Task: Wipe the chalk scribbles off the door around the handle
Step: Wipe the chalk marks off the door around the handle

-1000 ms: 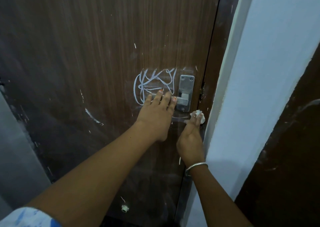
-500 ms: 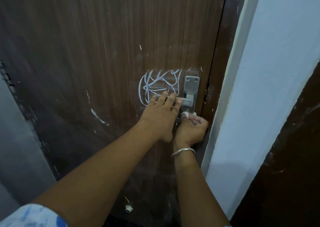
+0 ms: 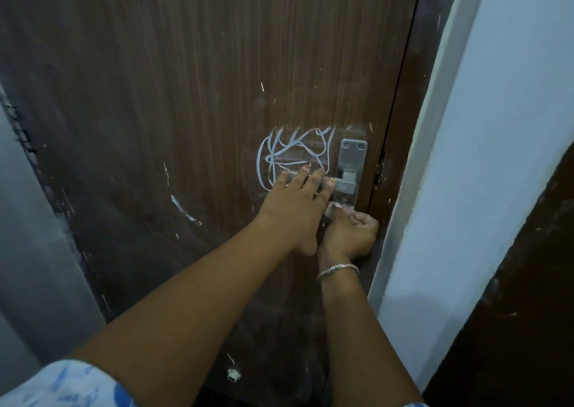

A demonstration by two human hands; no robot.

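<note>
Up close, a dark brown wood-grain door point(image 3: 192, 96) fills most of the view, shut against a white frame and pale wall point(image 3: 503, 127) on the right. White chalk scribbles point(image 3: 292, 155) loop just left of the upright metal lock plate point(image 3: 352, 170), whose handle point(image 3: 344, 184) runs level toward the left. The left hand point(image 3: 295, 201) lies on that handle, fingers spread flat over it and over the lowest chalk lines. Just below the plate, the right hand point(image 3: 351, 232) is curled closed around a small white wad point(image 3: 334, 206), pressed to the door. A silver bangle point(image 3: 337, 270) circles the right wrist.
</note>
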